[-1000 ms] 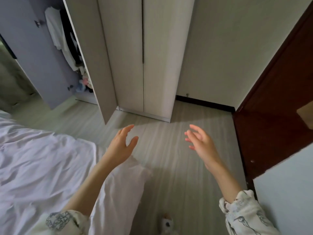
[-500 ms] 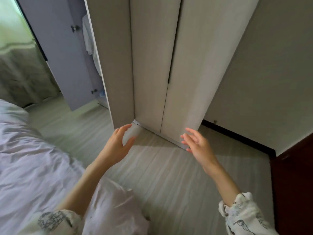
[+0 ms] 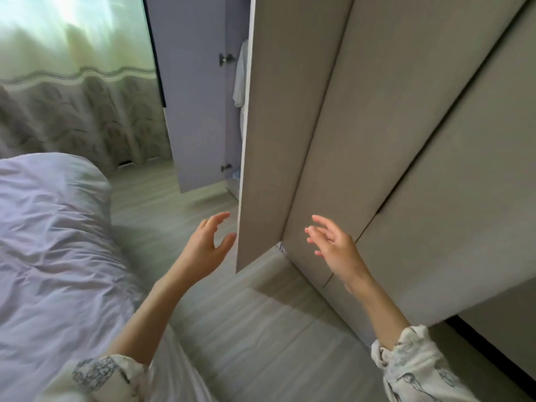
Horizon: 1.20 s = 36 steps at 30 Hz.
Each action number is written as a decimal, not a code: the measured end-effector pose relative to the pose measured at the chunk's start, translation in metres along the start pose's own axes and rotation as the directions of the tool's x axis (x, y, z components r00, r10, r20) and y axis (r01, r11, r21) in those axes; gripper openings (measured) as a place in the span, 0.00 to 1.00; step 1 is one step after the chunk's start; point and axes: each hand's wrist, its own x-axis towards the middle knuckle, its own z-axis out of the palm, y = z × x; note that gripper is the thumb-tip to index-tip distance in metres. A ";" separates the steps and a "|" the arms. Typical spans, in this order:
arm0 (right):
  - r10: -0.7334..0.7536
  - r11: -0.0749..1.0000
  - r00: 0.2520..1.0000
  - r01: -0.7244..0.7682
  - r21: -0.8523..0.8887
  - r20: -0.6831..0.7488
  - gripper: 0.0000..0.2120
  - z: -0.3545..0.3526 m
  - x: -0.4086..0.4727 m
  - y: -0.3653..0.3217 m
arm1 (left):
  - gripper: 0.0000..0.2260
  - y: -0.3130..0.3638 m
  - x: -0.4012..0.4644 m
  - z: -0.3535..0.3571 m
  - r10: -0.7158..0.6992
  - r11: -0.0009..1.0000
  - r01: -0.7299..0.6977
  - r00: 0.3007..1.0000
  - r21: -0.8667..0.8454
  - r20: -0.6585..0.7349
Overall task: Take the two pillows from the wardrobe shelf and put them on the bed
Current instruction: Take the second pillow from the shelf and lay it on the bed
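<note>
The beige wardrobe fills the right half of the view. One beige door stands swung out toward me, edge-on. My left hand is open, empty, just left of that door's lower edge. My right hand is open and empty in front of the shut doors. The bed with a wrinkled pale lilac cover lies at the left. No pillows are visible; the shelves are hidden behind the doors.
A second, lilac-grey wardrobe door stands open further back, with a white garment hanging inside. A sheer curtain covers the window at the back left. A strip of light wood floor runs between bed and wardrobe.
The view has swung left and moved closer to the wardrobe. The dark door at the right has left the view and the curtain has appeared. Both hands stay raised and open.
</note>
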 end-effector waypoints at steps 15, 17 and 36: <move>-0.119 0.992 0.902 0.128 0.005 0.415 0.18 0.188 0.285 -0.076 | 0.21 -0.095 0.186 -0.108 -0.270 0.960 0.280 0.903 -0.018 -0.333; -0.140 0.989 0.884 0.143 0.028 0.446 0.17 0.214 0.326 -0.097 | 0.22 -0.100 0.220 -0.130 -0.282 0.955 0.295 0.894 -0.016 -0.348; -0.238 0.970 0.940 0.219 0.103 0.245 0.18 0.379 0.652 -0.248 | 0.19 -0.210 0.577 -0.309 -0.047 0.987 0.099 0.930 0.127 -0.366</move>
